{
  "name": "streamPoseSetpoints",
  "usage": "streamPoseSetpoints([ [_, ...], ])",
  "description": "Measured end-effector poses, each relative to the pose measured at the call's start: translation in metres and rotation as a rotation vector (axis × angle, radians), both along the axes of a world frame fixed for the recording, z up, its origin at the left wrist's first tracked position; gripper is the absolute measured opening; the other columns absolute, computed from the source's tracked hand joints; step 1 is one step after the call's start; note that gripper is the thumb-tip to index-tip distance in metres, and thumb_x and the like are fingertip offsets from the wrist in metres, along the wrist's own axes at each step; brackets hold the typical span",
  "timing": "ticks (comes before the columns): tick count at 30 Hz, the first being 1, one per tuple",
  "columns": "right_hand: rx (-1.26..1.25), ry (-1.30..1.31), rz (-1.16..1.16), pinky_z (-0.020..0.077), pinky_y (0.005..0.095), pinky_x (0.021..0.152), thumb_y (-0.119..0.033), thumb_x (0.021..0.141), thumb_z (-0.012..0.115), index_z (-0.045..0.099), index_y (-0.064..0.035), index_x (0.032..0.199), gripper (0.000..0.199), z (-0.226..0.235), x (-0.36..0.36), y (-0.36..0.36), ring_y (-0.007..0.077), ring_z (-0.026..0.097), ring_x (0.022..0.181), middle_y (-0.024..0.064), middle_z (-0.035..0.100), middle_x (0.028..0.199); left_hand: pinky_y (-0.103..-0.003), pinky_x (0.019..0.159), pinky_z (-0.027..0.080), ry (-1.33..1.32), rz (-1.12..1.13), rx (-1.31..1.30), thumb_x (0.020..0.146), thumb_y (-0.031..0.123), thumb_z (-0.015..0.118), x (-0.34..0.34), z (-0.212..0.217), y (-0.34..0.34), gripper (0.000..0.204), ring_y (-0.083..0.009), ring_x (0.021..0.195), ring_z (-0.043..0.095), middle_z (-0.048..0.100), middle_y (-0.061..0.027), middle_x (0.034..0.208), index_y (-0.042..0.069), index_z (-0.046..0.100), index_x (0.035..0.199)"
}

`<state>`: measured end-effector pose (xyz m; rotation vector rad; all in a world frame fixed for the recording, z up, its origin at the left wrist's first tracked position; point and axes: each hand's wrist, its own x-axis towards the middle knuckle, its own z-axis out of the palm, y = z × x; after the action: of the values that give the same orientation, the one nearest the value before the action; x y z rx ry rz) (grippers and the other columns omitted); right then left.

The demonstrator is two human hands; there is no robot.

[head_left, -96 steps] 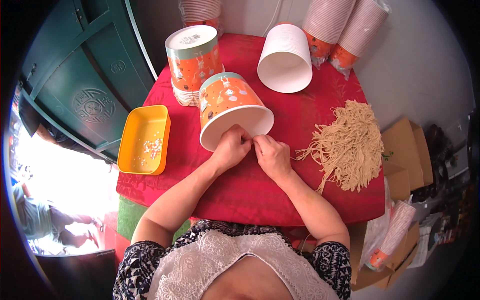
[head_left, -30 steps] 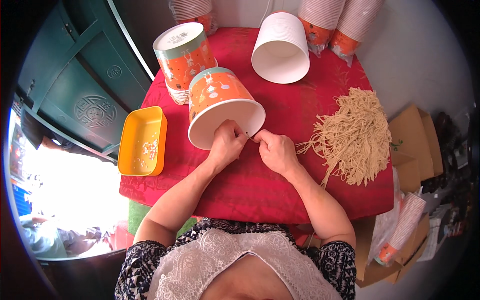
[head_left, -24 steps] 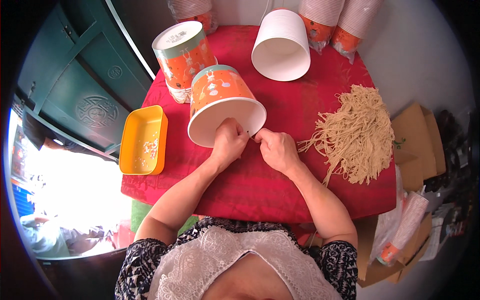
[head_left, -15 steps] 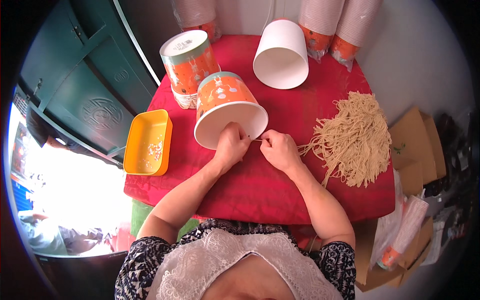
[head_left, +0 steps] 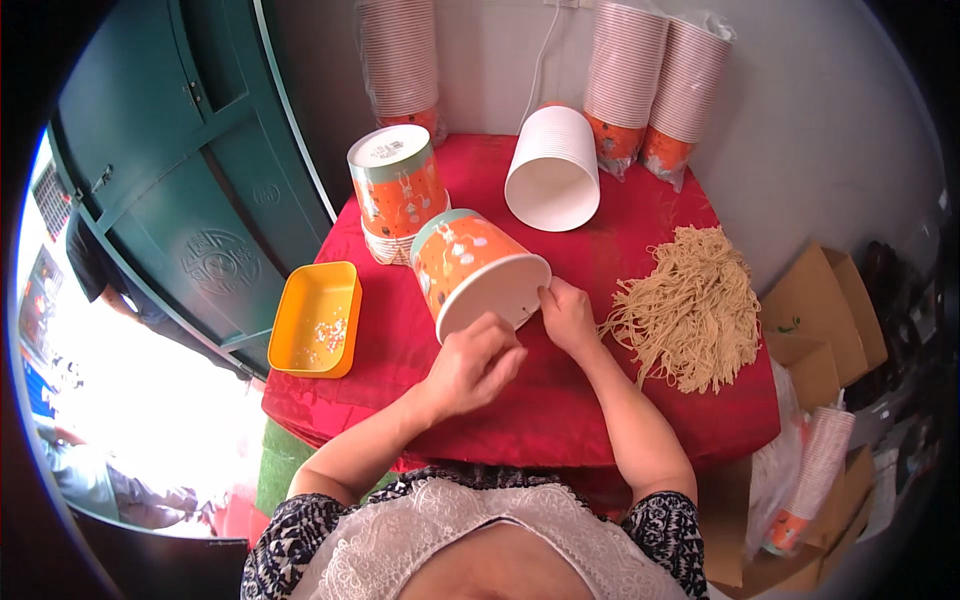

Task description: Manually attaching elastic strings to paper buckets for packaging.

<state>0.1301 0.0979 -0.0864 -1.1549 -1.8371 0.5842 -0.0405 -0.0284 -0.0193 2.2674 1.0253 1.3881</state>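
An orange paper bucket (head_left: 462,255) with a green base band and white inside lies tilted on the red cloth, its mouth turned toward me. My right hand (head_left: 570,318) grips the right side of its rim, thumb and fingers closed there. Just in front of the mouth is my left hand (head_left: 474,366), its fingers curled together; whatever they hold, if anything, is hidden. A small dark spot shows inside the bucket by the rim, between my hands. To the right lies a heap of tan cords (head_left: 690,310).
Upside-down stacked buckets (head_left: 400,195) stand behind at left, near a yellow tray (head_left: 345,340) with small white and pink bits. A stack of white-lined buckets (head_left: 553,180) lies at the back. Wrapped bucket stacks (head_left: 625,80) line the wall. Cardboard boxes (head_left: 825,310) sit at right.
My left hand has drawn back out of the bucket's mouth toward me. My right hand has moved from the thin cord at the rim onto the rim itself. The view has shifted upward.
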Motion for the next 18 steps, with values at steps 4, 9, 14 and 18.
streamPoseSetpoints([
  [4, 0.183, 0.090, 0.129, 0.0489, 0.0449, 0.060, -0.008, 0.093, 0.056, 0.059, -0.0021, 0.093, 0.007, 0.022, 0.019, -0.002, 0.0421, 0.064, 0.076, 0.0215, 0.063, 0.079, -0.035, 0.064, 0.055, 0.102, -0.028, 0.226, 0.075, 0.005, 0.071, -0.016, 0.055, -0.042, 0.017, -0.0291, 0.076, 0.066, 0.062, -0.0148, 0.092, 0.002, 0.064, 0.090],
  [9, 0.246, 0.044, 0.219, 0.0499, 0.0397, 0.058, 0.004, 0.087, 0.055, 0.058, -0.0034, 0.092, 0.009, 0.048, 0.026, -0.010, 0.0350, 0.067, 0.074, 0.0166, 0.064, 0.078, -0.044, 0.092, 0.048, 0.349, 0.091, 0.123, 0.069, 0.010, 0.079, -0.044, 0.103, -0.047, 0.059, -0.0398, 0.114, 0.052, 0.047, -0.0232, 0.125, 0.000, 0.051, 0.120],
  [14, 0.290, 0.089, 0.355, 0.0497, 0.0375, 0.056, 0.002, 0.087, 0.057, 0.057, -0.0040, 0.090, 0.007, 0.065, 0.017, -0.023, 0.0298, 0.067, 0.070, 0.0140, 0.063, 0.075, -0.051, 0.116, 0.024, 0.773, 0.228, -0.018, 0.049, 0.043, 0.091, -0.053, 0.113, -0.042, 0.122, -0.0419, 0.135, 0.035, 0.036, -0.0232, 0.143, 0.004, 0.029, 0.146],
  [18, 0.303, 0.048, 0.406, 0.0485, 0.0348, 0.055, -0.009, 0.094, 0.058, 0.058, -0.0034, 0.089, 0.008, 0.078, 0.013, -0.033, 0.0274, 0.067, 0.067, 0.0125, 0.063, 0.072, -0.051, 0.116, 0.024, 0.841, 0.141, -0.100, 0.046, 0.051, 0.090, -0.050, 0.098, -0.040, 0.131, -0.0414, 0.135, 0.036, 0.039, -0.0243, 0.142, 0.002, 0.023, 0.149],
])
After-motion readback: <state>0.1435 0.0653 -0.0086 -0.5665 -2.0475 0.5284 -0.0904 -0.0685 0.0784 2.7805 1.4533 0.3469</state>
